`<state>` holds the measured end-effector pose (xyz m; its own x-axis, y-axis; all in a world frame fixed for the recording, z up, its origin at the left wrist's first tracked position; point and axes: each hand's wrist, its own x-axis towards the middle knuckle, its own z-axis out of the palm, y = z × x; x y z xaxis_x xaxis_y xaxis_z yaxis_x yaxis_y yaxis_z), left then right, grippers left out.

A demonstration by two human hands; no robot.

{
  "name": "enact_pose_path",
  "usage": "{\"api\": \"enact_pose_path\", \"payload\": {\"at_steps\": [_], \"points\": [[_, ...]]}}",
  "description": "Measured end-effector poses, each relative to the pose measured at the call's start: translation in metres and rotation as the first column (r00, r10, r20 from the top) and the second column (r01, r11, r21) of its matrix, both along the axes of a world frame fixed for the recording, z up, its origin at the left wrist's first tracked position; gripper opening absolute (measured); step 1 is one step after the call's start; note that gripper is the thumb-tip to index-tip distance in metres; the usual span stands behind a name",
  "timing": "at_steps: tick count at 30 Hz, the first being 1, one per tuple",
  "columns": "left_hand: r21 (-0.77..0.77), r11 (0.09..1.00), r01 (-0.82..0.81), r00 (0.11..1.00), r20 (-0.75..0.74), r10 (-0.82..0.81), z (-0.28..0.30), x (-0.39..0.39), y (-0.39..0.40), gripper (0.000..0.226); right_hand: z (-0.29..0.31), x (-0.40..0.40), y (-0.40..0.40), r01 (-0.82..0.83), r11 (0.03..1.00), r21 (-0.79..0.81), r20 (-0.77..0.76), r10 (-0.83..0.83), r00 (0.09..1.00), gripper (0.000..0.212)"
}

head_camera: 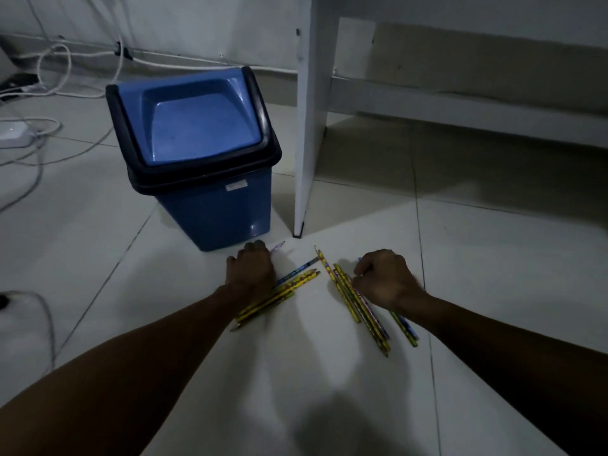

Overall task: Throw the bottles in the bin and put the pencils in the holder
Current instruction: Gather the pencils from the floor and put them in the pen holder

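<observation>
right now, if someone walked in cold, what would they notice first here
Most likely the blue bin with its black-rimmed swing lid, standing on the tiled floor beside a white furniture leg. Just in front of it, two bare hands press down on scattered patterned pencils: the left hand over one bunch, the right hand on another. White cables trail along the wall at far left.

the head view looks forward and steeply down, close over the tiled floor (329, 373).
</observation>
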<state>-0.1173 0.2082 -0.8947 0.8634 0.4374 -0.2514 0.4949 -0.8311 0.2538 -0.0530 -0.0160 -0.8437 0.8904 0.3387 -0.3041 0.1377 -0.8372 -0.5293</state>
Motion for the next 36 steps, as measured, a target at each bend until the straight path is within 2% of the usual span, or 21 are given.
{"api": "enact_pose_path", "payload": {"at_steps": [2,4,6,12,16,22,26,30,32,33,35,36], "points": [[-0.111,0.993,-0.046,0.995,0.088,0.056,0.004,0.001,0.004,0.039,0.001,0.001,0.007,-0.021,1.0,0.002,0.016,0.021,1.0,0.021],[-0.202,0.979,-0.018,0.986,0.16,0.051,0.01,0.001,0.007,0.034,0.001,0.004,0.013,-0.027,0.999,0.02,0.038,0.026,0.999,0.02],[-0.212,0.976,0.041,0.984,0.179,-0.002,0.017,0.002,0.008,0.029,-0.001,0.008,0.017,-0.022,0.999,0.046,0.061,0.019,0.998,0.017],[-0.235,0.967,0.102,0.993,-0.039,-0.114,0.002,0.006,0.002,0.022,-0.01,0.005,0.008,0.026,0.998,0.065,0.047,-0.03,0.998,0.013],[-0.183,0.976,0.116,0.99,-0.052,-0.128,-0.003,0.005,-0.005,0.024,-0.008,0.004,-0.003,0.029,0.998,0.061,0.058,-0.032,0.998,0.009],[-0.139,0.98,0.14,0.975,-0.156,-0.161,0.002,0.007,-0.011,0.029,-0.007,0.015,-0.009,0.069,0.994,0.079,0.023,-0.072,0.997,0.01],[-0.096,0.984,0.152,0.971,-0.172,-0.167,0.016,0.004,-0.006,0.026,-0.008,0.013,0.014,-0.074,0.997,0.027,0.058,0.072,0.996,0.012],[-0.067,0.997,0.046,0.994,-0.097,-0.052,0.028,-0.009,0.008,0.024,-0.016,0.009,0.05,-0.258,0.966,-0.018,0.052,0.259,0.965,0.016],[-0.187,0.982,-0.038,0.999,-0.041,0.031,0.028,-0.02,0.021,0.029,-0.022,0.007,0.066,-0.39,0.917,-0.079,0.064,0.395,0.916,0.024],[-0.321,0.944,-0.075,0.997,-0.01,0.076,0.029,-0.026,0.028,0.033,-0.024,0.007,0.073,-0.455,0.883,-0.115,0.078,0.464,0.882,0.025],[-0.604,0.788,-0.117,0.984,0.036,0.175,0.034,-0.04,0.039,0.033,-0.03,0.007,0.087,-0.55,0.82,-0.159,0.111,0.569,0.815,0.026],[-0.68,0.719,-0.145,0.974,0.028,0.224,0.037,-0.047,0.043,0.027,-0.032,0.007,0.092,-0.585,0.793,-0.171,0.122,0.606,0.786,0.026]]}}
